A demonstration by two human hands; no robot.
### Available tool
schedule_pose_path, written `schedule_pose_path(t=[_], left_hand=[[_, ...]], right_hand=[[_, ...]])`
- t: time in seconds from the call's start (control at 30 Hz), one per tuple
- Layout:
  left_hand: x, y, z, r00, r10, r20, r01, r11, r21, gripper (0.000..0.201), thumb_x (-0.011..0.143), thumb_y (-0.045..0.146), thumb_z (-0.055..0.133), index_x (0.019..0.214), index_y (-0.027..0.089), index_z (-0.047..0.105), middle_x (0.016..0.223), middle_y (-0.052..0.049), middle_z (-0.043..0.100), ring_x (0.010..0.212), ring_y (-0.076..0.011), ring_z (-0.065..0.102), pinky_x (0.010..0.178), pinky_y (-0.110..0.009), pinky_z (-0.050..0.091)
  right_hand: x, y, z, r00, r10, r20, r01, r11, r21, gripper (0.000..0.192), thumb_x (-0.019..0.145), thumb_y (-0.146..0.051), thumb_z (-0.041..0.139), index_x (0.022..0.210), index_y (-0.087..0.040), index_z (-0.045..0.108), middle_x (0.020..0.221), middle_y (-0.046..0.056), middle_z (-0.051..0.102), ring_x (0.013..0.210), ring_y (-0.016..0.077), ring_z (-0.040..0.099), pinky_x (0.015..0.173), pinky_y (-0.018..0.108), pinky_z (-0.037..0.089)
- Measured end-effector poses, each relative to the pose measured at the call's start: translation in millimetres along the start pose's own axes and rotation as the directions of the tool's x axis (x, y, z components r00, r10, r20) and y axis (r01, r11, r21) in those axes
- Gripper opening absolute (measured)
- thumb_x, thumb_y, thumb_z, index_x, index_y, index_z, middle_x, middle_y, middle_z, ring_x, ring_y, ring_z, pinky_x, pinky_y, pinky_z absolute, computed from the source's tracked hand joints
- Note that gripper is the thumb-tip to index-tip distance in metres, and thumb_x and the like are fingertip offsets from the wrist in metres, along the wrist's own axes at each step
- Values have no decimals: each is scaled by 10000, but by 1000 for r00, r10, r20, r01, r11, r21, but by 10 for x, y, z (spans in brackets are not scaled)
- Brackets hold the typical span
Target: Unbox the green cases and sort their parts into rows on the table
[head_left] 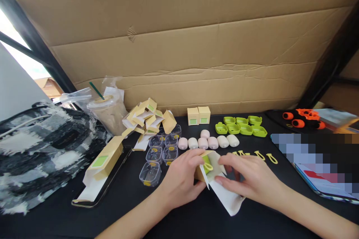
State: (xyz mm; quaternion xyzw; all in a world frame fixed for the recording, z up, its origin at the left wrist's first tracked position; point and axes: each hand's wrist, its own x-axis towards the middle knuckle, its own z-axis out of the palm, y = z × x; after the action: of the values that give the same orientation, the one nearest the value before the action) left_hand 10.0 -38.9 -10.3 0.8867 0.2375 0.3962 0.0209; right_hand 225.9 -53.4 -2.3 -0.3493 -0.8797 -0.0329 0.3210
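1. Your left hand [179, 179] is closed around the small tan box [202, 171], which sits on the black table [126, 209] between both hands, near centre.
2. Your right hand [249, 179] is pinching the box's white flap [224, 190], fingers curled on it.
3. The box mouth faces right, toward the right hand; a green piece [207, 165] with a yellow loop shows inside.
4. Long axis runs left-right; the left hand is nearer the body, the right nearer the opening.
5. Just behind: pink capsules [202, 142], clear cases [157, 157], green shells [244, 127].
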Motion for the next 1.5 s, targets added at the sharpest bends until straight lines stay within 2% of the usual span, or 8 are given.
schedule_pose_path(t=[0.13,0.3,0.53,0.8,1.0,1.17,1.3,1.5], left_hand=[[-2,1,-1,999,38,7,-38,999,31,462,753,116,602,1103,227,321,1165,-123,572,1082,-217,585,872,-367,518],[5,44,-14,982,72,177,-95,988,122,306,784,92,515,1050,204,411,1166,-114,582,1131,-223,548,991,-422,455],[30,80,-18,977,97,189,-137,967,213,244,796,92,479,1021,183,450,1135,-111,599,1125,-231,550,976,-391,474],[30,40,5,995,53,83,-66,984,167,332,785,98,495,1077,206,380,1167,-140,593,1119,-234,570,920,-400,498],[-10,19,13,999,5,37,-8,997,82,484,734,95,562,1140,210,325,1187,-154,579,1112,-249,579,896,-388,495],[-20,45,-27,976,-214,46,214,977,-4,518,741,166,624,1147,253,314,1162,-116,600,1034,-272,620,844,-395,491],[60,93,-96,834,-539,120,543,761,-356,496,747,296,684,1095,254,332,1037,-67,631,941,-233,640,807,-350,493],[203,91,-126,628,-738,247,530,173,-830,525,666,357,751,1019,225,386,1013,-66,664,912,-231,640,744,-321,505]], right_hand=[[25,65,-9,998,29,-58,-35,995,-95,184,876,-363,530,767,-221,488,814,37,625,556,129,592,500,257,473],[1,90,15,995,-77,-56,72,993,-91,142,820,-324,615,908,-225,564,1183,133,572,1018,259,615,772,391,549],[13,32,31,977,-209,-37,208,977,-42,108,875,-211,555,951,-221,630,1260,149,558,1205,273,508,906,428,503],[0,22,-36,999,-10,-30,18,965,261,76,892,-176,481,920,-220,535,1298,130,570,1183,219,554,906,369,517],[-57,69,34,991,41,-131,8,936,353,114,902,-179,481,996,-243,484,1204,91,632,1210,233,528,967,436,471],[-31,115,49,910,307,-277,-142,861,489,64,949,-255,420,970,-245,480,1046,75,657,968,202,652,747,328,569],[-3,311,-42,812,390,-433,-247,903,351,99,946,-308,423,999,-235,463,1041,93,627,959,228,633,791,387,539],[21,409,-76,960,160,-228,-162,987,10,82,940,-262,406,974,-215,464,941,92,648,867,235,648,714,384,539]])
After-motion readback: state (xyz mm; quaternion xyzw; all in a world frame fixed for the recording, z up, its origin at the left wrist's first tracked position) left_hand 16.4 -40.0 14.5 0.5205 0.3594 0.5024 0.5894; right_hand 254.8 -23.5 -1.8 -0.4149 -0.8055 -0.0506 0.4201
